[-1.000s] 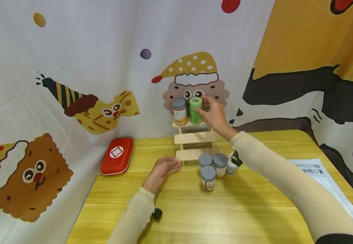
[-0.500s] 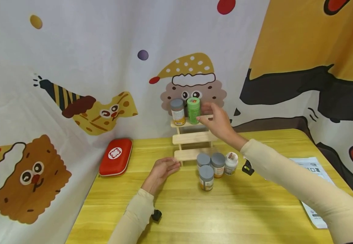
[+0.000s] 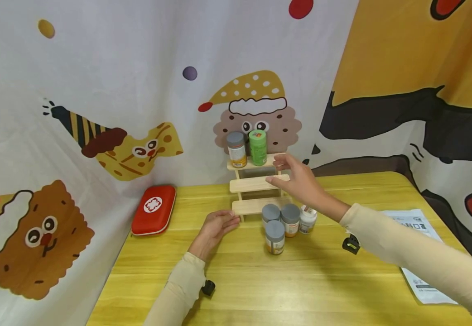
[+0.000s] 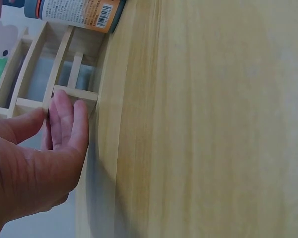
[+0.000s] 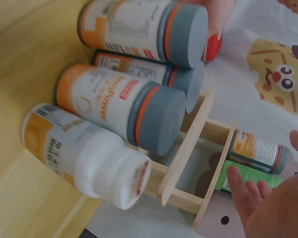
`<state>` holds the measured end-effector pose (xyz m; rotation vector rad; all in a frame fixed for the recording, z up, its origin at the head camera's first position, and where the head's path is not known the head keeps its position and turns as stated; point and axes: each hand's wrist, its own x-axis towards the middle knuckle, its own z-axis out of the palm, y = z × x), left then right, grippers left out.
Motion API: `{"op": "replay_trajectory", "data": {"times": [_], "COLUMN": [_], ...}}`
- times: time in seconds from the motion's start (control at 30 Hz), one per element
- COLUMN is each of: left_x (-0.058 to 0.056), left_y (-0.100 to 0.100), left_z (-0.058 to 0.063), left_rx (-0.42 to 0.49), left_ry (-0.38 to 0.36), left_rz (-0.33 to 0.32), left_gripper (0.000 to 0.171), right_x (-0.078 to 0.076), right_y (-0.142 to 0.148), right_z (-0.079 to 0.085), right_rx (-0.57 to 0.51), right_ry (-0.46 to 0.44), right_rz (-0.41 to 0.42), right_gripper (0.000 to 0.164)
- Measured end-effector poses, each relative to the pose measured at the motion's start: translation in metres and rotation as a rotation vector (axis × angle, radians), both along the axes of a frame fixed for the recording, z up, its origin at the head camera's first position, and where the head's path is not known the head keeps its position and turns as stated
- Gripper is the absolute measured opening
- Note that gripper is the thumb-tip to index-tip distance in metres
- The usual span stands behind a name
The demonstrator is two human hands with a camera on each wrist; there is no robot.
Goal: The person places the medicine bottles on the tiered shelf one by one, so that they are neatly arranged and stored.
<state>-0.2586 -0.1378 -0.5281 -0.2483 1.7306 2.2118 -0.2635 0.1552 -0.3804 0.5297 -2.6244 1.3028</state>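
A three-tier wooden stand point(image 3: 254, 207) is at the back of the table. On its top tier, a grey-capped bottle point(image 3: 236, 151) stands beside a green bottle point(image 3: 258, 148). My right hand point(image 3: 301, 181) is in the air before the right end of the stand, fingers parted and nothing held. At the lower left end, my left hand point(image 3: 215, 231) touches the lowest tier with fingers nearly straight, as the left wrist view also shows. Several bottles stand before the stand: a grey-capped jar point(image 3: 275, 237) in front, others behind it, and a white bottle point(image 5: 84, 153) beside them.
To the left of the stand lies a red case point(image 3: 154, 209) with a white emblem. A white printed packet point(image 3: 427, 285) lies on the right, partly under the right sleeve. Behind the table hangs a cartoon-printed cloth point(image 3: 138, 54).
My right hand has let go of the green bottle, leaving it on the top tier, and has drawn back down and to the right. The left hand stays at the stand.
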Motion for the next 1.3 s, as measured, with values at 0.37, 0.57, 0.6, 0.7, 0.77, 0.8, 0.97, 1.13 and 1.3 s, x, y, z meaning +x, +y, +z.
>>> {"op": "replay_trajectory", "data": {"times": [0.37,0.57,0.6,0.7,0.77,0.8,0.97,1.13,1.3], "left_x": [0.0,-0.001,-0.001,-0.001,-0.001,0.0,0.0,0.001,0.002], "left_y": [0.0,0.0,0.0,0.001,0.001,0.001,0.0,0.0,0.001], "left_z": [0.001,0.002,0.002,0.002,0.002,0.002,0.002,0.003,0.002], "left_rx": [-0.001,0.0,0.0,0.002,0.003,0.003,-0.002,0.0,-0.006], "left_ry": [-0.005,-0.009,-0.009,-0.005,-0.007,-0.009,-0.012,-0.001,-0.001], "left_rz": [0.005,0.007,0.005,0.003,0.003,0.002,-0.003,-0.006,-0.001], "left_gripper": [0.035,0.034,0.033,0.033,0.033,0.033,0.034,0.033,0.032], "right_x": [0.033,0.047,0.05,0.057,0.062,0.064,0.073,0.078,0.083], "right_y": [0.007,0.009,0.01,0.011,0.011,0.01,0.005,0.001,-0.002], "right_z": [-0.006,-0.015,-0.017,-0.023,-0.027,-0.029,-0.033,-0.039,-0.046], "right_rx": [0.021,0.049,0.059,0.103,0.141,0.156,0.197,0.248,0.32], "right_ry": [-0.119,-0.12,-0.116,-0.095,-0.078,-0.072,-0.076,-0.088,-0.089], "right_rz": [0.076,0.118,0.124,0.136,0.13,0.128,0.122,0.114,0.083], "right_gripper": [0.072,0.066,0.064,0.063,0.064,0.064,0.057,0.055,0.058]}}
